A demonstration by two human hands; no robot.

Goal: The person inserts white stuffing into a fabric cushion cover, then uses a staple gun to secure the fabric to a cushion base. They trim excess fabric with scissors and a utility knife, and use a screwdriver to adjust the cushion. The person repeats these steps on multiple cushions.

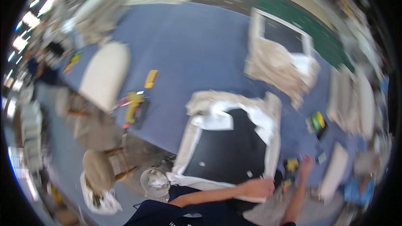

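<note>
In front of me lies a chair-seat-like panel [226,155] with a black underside, beige fabric [274,117] and white padding [222,117] folded around its edges. My left hand [260,188] is at the panel's near right corner, its fingers curled around the fabric edge there. To the right, my right hand [307,164] hovers over the table beside a yellow-and-black staple gun [291,165]. Motion blur smears that hand's fingers, and whether they touch anything cannot be made out.
A second fabric-draped frame [289,54] lies far right on the blue table [188,46]. Another yellow tool [134,104] and a cream padded panel [105,73] lie left. Below are a bucket [155,182] and a round-seated stool [99,170]. A green-yellow box [317,121] sits right.
</note>
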